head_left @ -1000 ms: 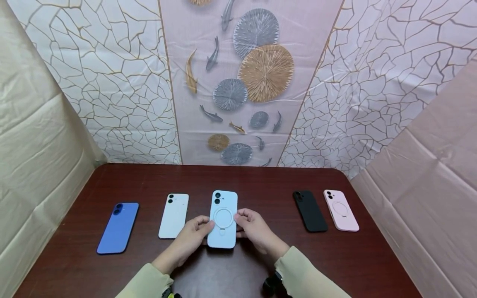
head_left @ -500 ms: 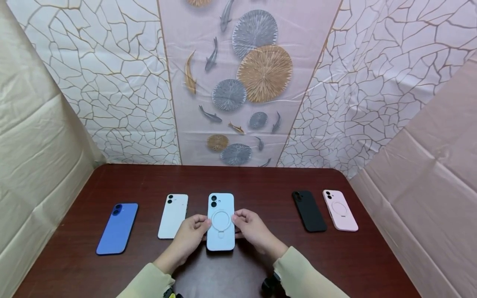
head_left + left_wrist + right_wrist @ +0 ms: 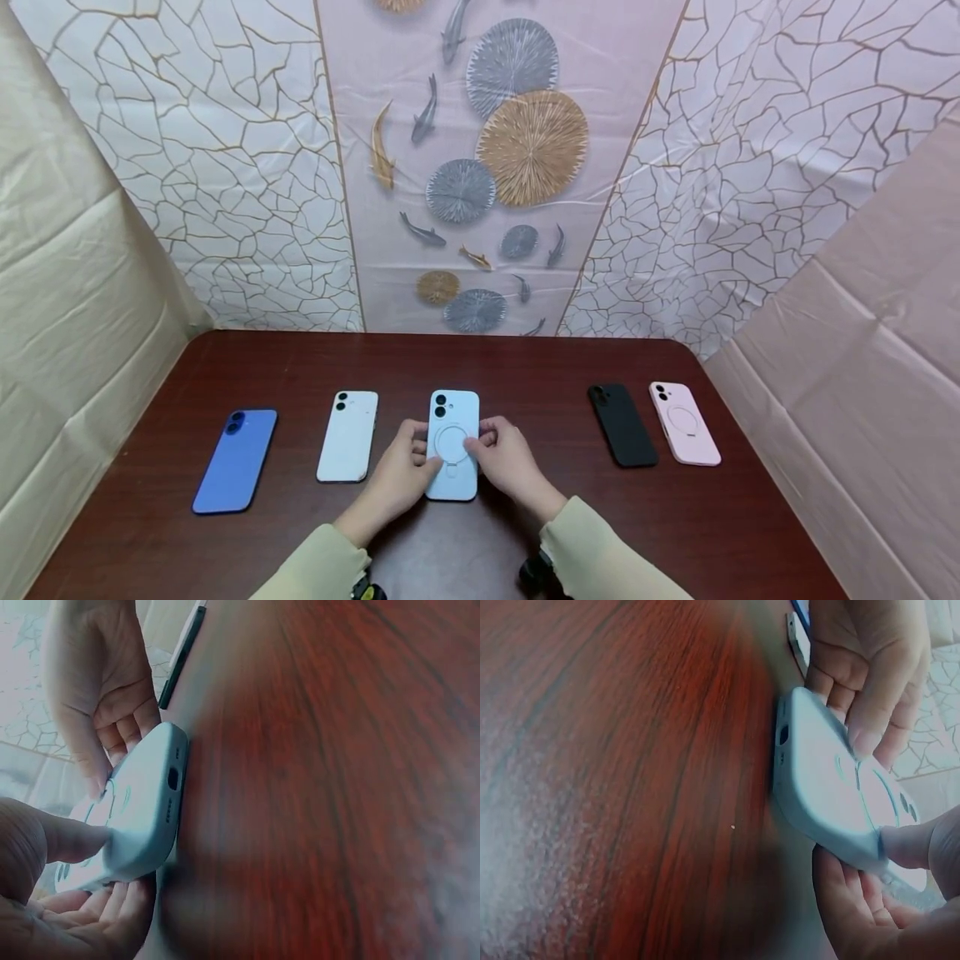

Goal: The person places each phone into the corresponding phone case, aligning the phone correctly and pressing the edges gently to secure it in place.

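Both hands hold a phone in a pale blue case (image 3: 453, 482), its camera side up, at the middle of the table. The back of this case has a ring outline and two dark lenses. My left hand (image 3: 399, 473) grips the left edge, thumb on the back and fingers curled along the side. On the opposite edge, my right hand (image 3: 512, 460) pinches it with the thumb near the ring. In the left wrist view, the charging-port end of the phone (image 3: 142, 817) faces the camera, close over the wood. The right wrist view shows the same phone (image 3: 825, 772) between both hands.
Left of the hands, a white phone (image 3: 348, 437) and a blue phone (image 3: 236, 461) lie on the dark wooden table (image 3: 480, 550). To the right lie a black phone case (image 3: 624, 427) and a pink one (image 3: 686, 423) with a ring. Patterned cloth (image 3: 247, 167) hangs behind.
The pale blue phone has shifted slightly right over the last half second. My left fingers have moved up along its edge, and both thumbs now reach further onto its back.
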Demonstrator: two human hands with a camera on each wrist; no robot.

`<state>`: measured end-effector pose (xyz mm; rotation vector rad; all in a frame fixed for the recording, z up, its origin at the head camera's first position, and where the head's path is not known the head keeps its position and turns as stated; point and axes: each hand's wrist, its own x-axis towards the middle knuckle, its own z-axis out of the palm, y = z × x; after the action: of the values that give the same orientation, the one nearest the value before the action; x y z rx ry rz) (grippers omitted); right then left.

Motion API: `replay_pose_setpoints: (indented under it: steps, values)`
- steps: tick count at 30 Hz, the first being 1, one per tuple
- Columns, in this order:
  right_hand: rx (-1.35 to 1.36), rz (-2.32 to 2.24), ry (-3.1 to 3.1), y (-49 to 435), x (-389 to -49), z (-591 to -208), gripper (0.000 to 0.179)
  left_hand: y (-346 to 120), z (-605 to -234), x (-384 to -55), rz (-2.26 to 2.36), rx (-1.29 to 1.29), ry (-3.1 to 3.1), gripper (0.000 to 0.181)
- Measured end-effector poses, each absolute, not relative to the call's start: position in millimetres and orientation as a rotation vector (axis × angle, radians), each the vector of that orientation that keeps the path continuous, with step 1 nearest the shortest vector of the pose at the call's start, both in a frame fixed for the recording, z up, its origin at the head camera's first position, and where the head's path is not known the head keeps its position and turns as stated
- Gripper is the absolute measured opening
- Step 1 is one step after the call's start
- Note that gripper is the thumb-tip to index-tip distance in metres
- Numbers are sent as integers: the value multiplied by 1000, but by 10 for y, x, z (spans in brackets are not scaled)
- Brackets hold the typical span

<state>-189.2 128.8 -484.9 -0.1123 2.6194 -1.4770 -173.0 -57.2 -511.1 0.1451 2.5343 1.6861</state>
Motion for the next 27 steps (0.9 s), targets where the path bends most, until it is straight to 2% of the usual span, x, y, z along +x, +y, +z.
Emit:
replay_pose_setpoints:
  steps: [3,19,27]
  values:
    - [-101,-1419,2696,1265,-1914,-4867,34,-548,-5107,-1744,1634,112,2579,46]
    - [-132,-1147,2807,1191,-2013,-4879,25,-501,-5107,-1834,1301,104,2803,35]
    - [-175,-1085,2834,1190,-2066,-4870,24,-496,-5085,-1891,1230,154,2791,46]
